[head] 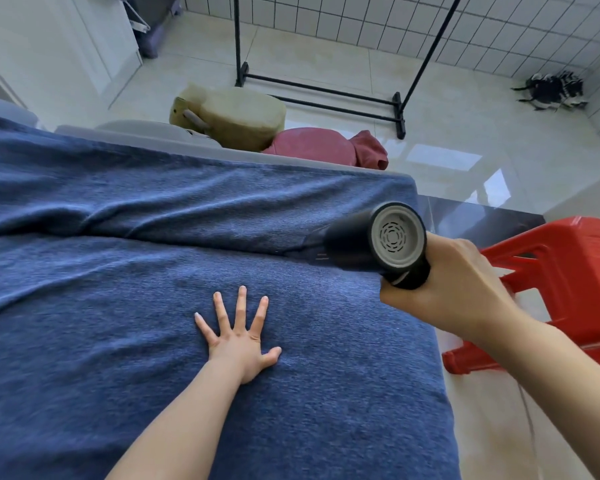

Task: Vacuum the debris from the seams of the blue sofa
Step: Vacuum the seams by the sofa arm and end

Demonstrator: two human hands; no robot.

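Observation:
The blue sofa [118, 306] fills the left and middle of the head view, covered in wrinkled blue fabric. A seam [187, 242] runs across it between seat and backrest. My right hand [454, 289] grips the handle of a black handheld vacuum [368, 242] with a grey vented rear cap. Its nozzle points left into the right end of the seam, and the tip is sunk in the fold. My left hand [239, 336] lies flat on the seat cushion with fingers spread, just below the seam.
A red plastic stool [565, 271] stands right of the sofa, close behind my right hand. Behind the sofa lie a beige cushion [236, 117] and a pink one [312, 145]. A black clothes rack [323, 91] stands on the tiled floor.

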